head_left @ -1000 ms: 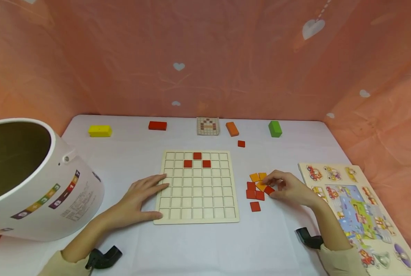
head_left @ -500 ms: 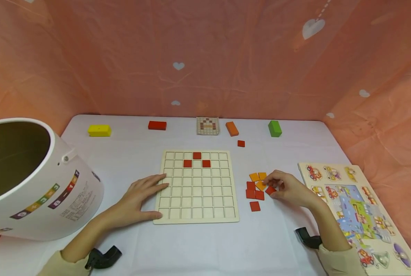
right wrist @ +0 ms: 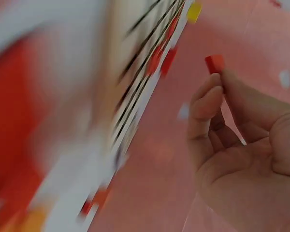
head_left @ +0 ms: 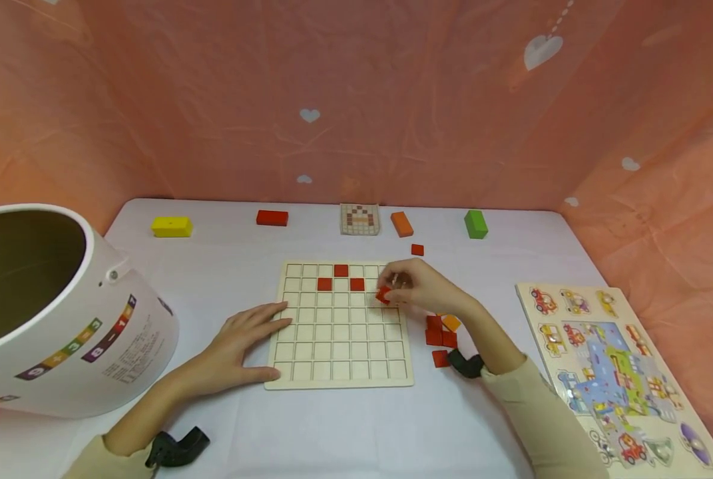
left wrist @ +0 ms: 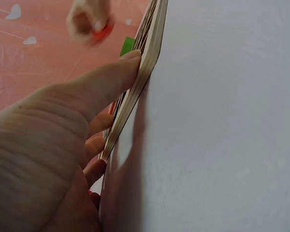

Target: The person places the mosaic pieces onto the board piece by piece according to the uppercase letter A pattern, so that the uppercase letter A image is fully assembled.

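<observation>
- A small red tile (head_left: 383, 295) is sitting in the right hand (head_left: 413, 283), above the right part of a wooden grid board (head_left: 332, 316); I am not managing to tell whether it is touching the wood.
- Trouble could be coming from that small pinch: only the fingertips are holding the tile, so it could be slipping loose, or landing askew across a ridge if released off-centre.
- The fingers are also blocking my sight of the cells beneath, so picking the wrong one seems a real risk.
- The right hand is keeping a narrow pinch, thumb against fingertips, with the tile poking out beyond them.
- The left hand (head_left: 242, 342) is spreading wide and gripping nothing, its fingertips and thumb touching the board's left edge; pressing unevenly there could be sliding the board askew.
- Three red tiles (head_left: 341, 271) are lying in the board's top two rows.
- Loose red tiles (head_left: 434, 337) and an orange tile (head_left: 451, 322) are lying right of the board, partly near the right wrist, which could be brushing them.
- Beyond the board, a pattern card (head_left: 359, 219) is resting among coloured blocks (head_left: 272, 218).
- A white bucket (head_left: 134, 359) and a picture puzzle (head_left: 662, 426) are flanking everything on the surface (head_left: 344, 426).
</observation>
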The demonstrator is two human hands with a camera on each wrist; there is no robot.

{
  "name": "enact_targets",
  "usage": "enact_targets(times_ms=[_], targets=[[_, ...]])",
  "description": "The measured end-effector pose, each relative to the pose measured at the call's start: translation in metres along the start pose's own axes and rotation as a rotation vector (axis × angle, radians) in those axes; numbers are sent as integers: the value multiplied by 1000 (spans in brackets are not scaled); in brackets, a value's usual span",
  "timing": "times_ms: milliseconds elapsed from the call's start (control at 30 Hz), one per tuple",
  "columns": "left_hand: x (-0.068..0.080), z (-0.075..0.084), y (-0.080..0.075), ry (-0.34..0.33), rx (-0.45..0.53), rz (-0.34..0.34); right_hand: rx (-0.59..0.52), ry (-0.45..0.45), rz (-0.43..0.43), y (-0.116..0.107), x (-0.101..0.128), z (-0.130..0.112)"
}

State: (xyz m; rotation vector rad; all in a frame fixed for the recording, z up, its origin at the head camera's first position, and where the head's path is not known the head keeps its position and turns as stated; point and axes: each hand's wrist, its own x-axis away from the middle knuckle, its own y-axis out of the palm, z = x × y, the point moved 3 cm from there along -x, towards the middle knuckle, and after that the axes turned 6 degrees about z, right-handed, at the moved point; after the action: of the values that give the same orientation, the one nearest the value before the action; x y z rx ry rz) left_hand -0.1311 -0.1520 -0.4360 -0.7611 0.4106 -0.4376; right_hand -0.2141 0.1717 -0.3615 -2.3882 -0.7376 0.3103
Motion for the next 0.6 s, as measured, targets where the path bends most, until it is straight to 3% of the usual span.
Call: enact_targets(times_ms=[133,267,400,600], targets=[[0,1,0,-8,5,-6,-29,-97,-105,28,-45,-22],[-1,2,0,-18,8,-15,-39,-151,-198,52,-76,-33],[-1,3,0,-15,8,-19,-37,-148,-234,67,-92,-34],[0,2,-1,-12,3,-16,20,-99,-250,77,-96,-32]])
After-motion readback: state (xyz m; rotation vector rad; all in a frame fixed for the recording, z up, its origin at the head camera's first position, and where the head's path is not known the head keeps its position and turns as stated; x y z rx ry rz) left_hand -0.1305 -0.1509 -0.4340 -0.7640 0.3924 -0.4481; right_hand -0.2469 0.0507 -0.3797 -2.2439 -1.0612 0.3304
